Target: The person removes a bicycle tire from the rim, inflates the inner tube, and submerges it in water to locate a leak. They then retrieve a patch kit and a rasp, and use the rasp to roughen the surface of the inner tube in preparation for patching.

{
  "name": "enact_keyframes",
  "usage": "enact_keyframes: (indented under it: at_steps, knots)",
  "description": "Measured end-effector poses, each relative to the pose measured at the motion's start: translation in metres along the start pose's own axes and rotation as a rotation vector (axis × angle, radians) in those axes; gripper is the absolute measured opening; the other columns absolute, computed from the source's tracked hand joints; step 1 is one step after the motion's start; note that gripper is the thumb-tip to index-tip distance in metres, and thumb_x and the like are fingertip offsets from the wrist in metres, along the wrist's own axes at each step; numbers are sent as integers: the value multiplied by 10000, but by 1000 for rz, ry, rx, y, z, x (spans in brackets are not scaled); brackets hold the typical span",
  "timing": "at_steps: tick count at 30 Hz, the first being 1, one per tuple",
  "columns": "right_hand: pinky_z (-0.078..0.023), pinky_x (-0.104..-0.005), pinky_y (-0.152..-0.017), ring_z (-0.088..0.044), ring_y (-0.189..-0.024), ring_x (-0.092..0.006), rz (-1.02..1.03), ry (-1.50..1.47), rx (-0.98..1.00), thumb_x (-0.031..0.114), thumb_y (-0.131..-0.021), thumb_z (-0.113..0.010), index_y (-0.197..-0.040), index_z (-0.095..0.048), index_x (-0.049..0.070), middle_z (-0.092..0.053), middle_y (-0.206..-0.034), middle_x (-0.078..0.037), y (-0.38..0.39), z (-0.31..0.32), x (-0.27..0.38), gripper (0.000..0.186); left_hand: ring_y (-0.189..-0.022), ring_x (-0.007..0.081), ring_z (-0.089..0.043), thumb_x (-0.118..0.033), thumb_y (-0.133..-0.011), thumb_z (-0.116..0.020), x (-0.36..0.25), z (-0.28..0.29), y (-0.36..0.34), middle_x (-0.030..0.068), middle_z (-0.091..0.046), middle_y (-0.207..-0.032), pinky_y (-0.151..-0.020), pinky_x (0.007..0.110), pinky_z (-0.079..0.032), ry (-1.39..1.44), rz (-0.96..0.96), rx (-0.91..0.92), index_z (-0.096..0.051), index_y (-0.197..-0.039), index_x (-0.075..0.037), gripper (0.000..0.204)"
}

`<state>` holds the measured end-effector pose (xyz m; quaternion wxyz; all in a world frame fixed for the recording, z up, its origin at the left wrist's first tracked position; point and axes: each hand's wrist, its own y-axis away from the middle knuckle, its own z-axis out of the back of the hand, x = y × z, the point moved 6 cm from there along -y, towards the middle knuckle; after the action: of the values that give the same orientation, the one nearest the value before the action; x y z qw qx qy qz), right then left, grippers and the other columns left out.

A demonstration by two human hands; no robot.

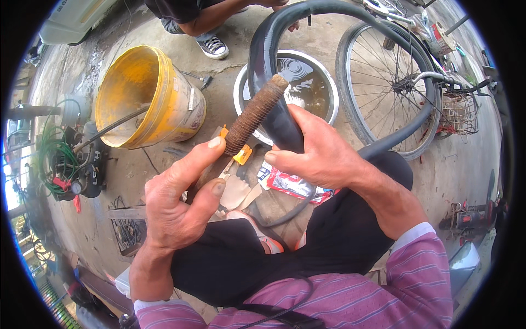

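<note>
My left hand (178, 203) grips a rusty brown rod (256, 114) with close ridges along its length, thumb and forefinger extended along its lower end. The rod slants up and to the right, its far end overlapping a black rubber inner tube (264, 52). A bent section of that tube is clasped in my right hand (323, 145), fingers largely hidden behind it. From there the inflated-looking tube arches over a round metal basin (331, 93) of murky water, then loops right and back toward my knee. Whether rod and tube touch, I cannot tell.
A yellow-stained bucket (164, 104) stands at left, near an air compressor (82, 164) with green hose. A bicycle wheel (350, 60) and wire basket (459, 112) lie to the right. Another person's shoe (213, 47) is beyond the basin. Red packaging (290, 185) lies between my feet.
</note>
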<state>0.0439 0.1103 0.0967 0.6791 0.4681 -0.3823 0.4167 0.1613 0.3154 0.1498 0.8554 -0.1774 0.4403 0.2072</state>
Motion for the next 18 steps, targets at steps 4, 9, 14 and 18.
enact_keyframes:
  at_steps: [4,9,14,18]
  knots:
    - [-547,-376,-921,-671,-1049,-196,104,-111,65,249,-937,-765,-1412,-551,-6,-678,-1143,-111,-6,6,-10,581,-1019,159,-753,76,-889,-747,11,3,4,181,-778,-1331,-881,279,-575,47,105,-13,-705,-1427,-2,546]
    - [-552,-368,-964,-693,-1061,-210,52,-249,193,275,-957,-723,-1581,-458,5,-684,-1249,-143,-9,10,-8,730,-955,162,-750,66,-901,-742,10,2,1,172,-788,-1284,-855,294,-580,15,66,2,-705,-1430,-6,535]
    - [-546,-323,-780,-653,-862,-139,-43,-255,190,243,-995,-686,-1503,-524,11,-679,-1052,-86,-5,15,0,582,-805,196,-755,53,-887,-754,4,-2,-1,161,-800,-1080,-744,321,-581,-89,13,37,-727,-1408,-58,534]
    - [-530,-320,-691,-621,-739,-123,-24,-219,159,248,-1010,-673,-1419,-584,14,-659,-908,-48,-5,12,1,480,-680,267,-712,46,-858,-767,3,-14,-3,130,-737,-870,-636,372,-562,-99,-114,31,-749,-1379,-105,542]
